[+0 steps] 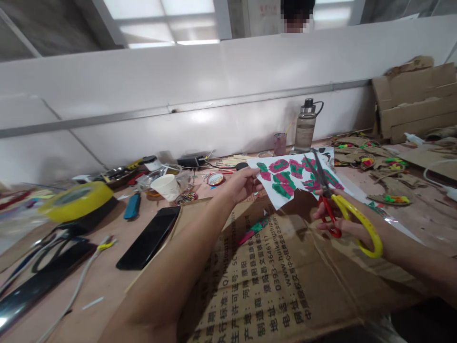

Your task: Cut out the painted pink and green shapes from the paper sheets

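My left hand [246,185] pinches the left edge of a white sheet of paper [276,199] painted with pink and green shapes. In my right hand [342,214] is a pair of scissors [325,190] with one red and one yellow handle loop. The blades point up and away, parted, and overlap the right part of the sheet. Below the paper, a cut-out pink and green piece [254,230] lies on a flattened cardboard sheet [278,286] with printed text. Where the blades meet the paper is hard to make out.
A water bottle [305,128] stands at the back near the wall. Cardboard pieces with coloured bits [367,159] lie to the right. On the left are a black phone [148,238], a paper cup [166,187], a yellow tape roll [75,200] and a blue cutter [132,206]. A person [297,14] is beyond the partition.
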Demonstrator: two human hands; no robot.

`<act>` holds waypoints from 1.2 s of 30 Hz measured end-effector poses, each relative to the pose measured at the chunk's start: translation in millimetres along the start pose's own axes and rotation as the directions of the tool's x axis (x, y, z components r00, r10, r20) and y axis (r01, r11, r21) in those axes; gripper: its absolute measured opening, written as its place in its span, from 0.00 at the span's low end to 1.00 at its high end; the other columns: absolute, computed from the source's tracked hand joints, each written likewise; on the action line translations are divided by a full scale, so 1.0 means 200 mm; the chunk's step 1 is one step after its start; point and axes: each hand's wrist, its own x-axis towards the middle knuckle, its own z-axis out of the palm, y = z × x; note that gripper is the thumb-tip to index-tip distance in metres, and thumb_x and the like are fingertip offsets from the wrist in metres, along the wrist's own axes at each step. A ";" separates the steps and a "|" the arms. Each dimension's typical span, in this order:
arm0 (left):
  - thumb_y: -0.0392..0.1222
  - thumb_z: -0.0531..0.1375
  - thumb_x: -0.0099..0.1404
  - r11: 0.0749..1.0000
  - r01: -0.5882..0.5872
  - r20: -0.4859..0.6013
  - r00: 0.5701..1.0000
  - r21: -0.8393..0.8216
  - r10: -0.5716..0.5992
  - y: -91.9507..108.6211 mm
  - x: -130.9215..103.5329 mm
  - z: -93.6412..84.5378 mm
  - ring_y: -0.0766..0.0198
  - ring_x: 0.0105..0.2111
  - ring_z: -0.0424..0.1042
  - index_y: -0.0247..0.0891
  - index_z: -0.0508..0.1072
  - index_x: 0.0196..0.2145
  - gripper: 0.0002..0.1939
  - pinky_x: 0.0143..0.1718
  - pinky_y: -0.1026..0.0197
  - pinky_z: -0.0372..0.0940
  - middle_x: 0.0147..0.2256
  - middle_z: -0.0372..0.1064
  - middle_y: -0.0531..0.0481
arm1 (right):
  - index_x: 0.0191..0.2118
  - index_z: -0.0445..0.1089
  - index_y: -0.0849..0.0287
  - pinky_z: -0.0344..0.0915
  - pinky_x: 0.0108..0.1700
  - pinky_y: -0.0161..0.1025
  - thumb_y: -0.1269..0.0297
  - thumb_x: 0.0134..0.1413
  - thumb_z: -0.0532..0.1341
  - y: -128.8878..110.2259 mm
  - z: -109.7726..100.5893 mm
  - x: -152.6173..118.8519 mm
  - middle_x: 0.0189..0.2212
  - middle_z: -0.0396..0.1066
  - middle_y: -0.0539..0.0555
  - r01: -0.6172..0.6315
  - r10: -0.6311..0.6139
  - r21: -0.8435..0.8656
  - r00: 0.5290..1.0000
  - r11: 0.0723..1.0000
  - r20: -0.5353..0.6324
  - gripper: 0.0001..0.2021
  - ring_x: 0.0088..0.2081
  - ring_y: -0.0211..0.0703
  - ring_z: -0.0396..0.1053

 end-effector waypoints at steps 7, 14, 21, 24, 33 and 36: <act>0.37 0.64 0.69 0.968 -0.218 0.012 0.975 -0.127 0.221 0.01 -0.02 0.07 0.67 0.23 0.73 0.37 0.74 0.33 0.05 0.36 0.63 0.75 0.24 0.75 0.54 | 0.53 0.73 0.49 0.79 0.38 0.43 0.59 0.44 0.71 -0.02 0.06 -0.02 0.41 0.77 0.56 -0.117 0.123 0.212 0.992 0.970 -0.011 0.26 0.40 0.52 0.79; 0.35 0.62 0.68 0.942 -0.249 0.004 0.967 -0.225 0.256 0.00 -0.04 0.10 0.65 0.28 0.78 0.38 0.74 0.35 0.02 0.42 0.60 0.76 0.29 0.78 0.51 | 0.47 0.72 0.51 0.80 0.48 0.47 0.62 0.46 0.73 -0.01 0.12 0.03 0.43 0.78 0.56 -0.119 0.149 0.388 0.988 0.914 -0.046 0.21 0.48 0.54 0.78; 0.35 0.63 0.68 0.931 -0.275 -0.035 0.961 -0.239 0.274 -0.01 -0.01 0.08 0.63 0.30 0.80 0.38 0.75 0.39 0.02 0.45 0.59 0.77 0.31 0.81 0.49 | 0.53 0.71 0.53 0.74 0.27 0.39 0.58 0.40 0.72 -0.11 0.11 -0.03 0.41 0.77 0.55 -0.385 0.381 0.255 0.922 0.887 0.068 0.30 0.29 0.44 0.75; 0.34 0.63 0.67 0.931 -0.275 -0.040 0.961 -0.242 0.273 -0.02 0.00 0.07 0.60 0.33 0.82 0.38 0.77 0.42 0.06 0.46 0.56 0.77 0.32 0.81 0.49 | 0.54 0.70 0.53 0.71 0.22 0.38 0.61 0.31 0.71 -0.18 0.15 -0.03 0.38 0.78 0.54 -0.498 0.485 0.226 0.867 0.837 0.115 0.36 0.24 0.42 0.73; 0.36 0.60 0.70 0.920 -0.312 -0.041 0.949 -0.239 0.312 -0.06 0.00 0.07 0.63 0.29 0.78 0.37 0.78 0.37 0.06 0.35 0.61 0.75 0.33 0.81 0.49 | 0.44 0.71 0.57 0.71 0.24 0.34 0.65 0.26 0.66 -0.28 0.17 0.06 0.27 0.75 0.52 -0.610 0.560 0.222 0.790 0.761 0.249 0.29 0.24 0.41 0.74; 0.37 0.60 0.70 0.925 -0.311 -0.102 0.950 -0.217 0.295 -0.08 0.00 0.08 0.64 0.25 0.76 0.37 0.77 0.35 0.07 0.32 0.62 0.73 0.30 0.79 0.50 | 0.40 0.69 0.58 0.70 0.24 0.32 0.63 0.27 0.65 -0.26 0.16 0.09 0.25 0.73 0.50 -0.620 0.562 0.176 0.774 0.764 0.292 0.24 0.25 0.40 0.74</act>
